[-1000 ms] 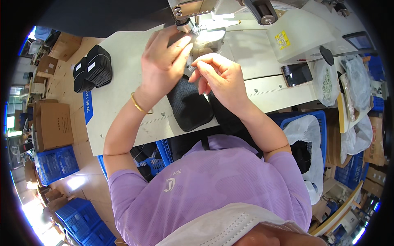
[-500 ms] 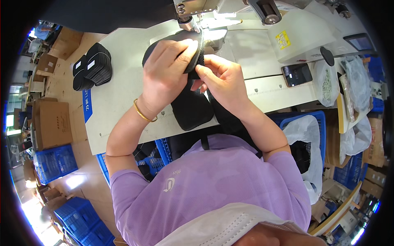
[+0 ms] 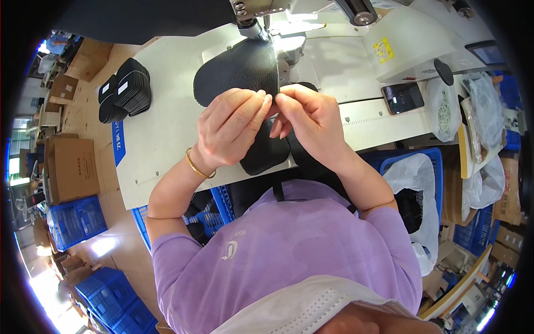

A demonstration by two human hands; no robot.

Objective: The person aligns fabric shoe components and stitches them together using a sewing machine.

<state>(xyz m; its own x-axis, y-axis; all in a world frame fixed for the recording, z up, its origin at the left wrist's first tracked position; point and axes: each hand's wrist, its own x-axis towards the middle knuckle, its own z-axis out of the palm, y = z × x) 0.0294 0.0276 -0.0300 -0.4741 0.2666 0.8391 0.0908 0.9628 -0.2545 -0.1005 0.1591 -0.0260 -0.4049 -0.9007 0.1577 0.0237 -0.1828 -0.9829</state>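
Note:
A black, rounded, insole-shaped piece [image 3: 231, 69] lies on the pale sewing machine table [image 3: 172, 106]. Its right edge runs beneath the needle area of the sewing machine [image 3: 253, 28]. With thumb and fingers closed, my left hand [image 3: 229, 128] pinches the near part of this piece. Beside it, my right hand [image 3: 312, 122] pinches the near end of the same right edge; the two sets of fingertips almost meet. Below my hands a second black piece [image 3: 264, 153] reaches the table's front edge, and the link between the pieces is hidden by my fingers.
Stacked black insole-shaped pieces [image 3: 132, 89] stand on the table's left. A phone [image 3: 403, 98] and a clear bag [image 3: 444, 114] lie to the right. Blue crates [image 3: 439, 183] flank my lap, one lined with a white bag. Cardboard boxes [image 3: 72, 167] stand on the left floor.
My left hand has slid back toward me off the piece, which now lies flatter with more of its surface showing. My right hand has shifted slightly nearer and right.

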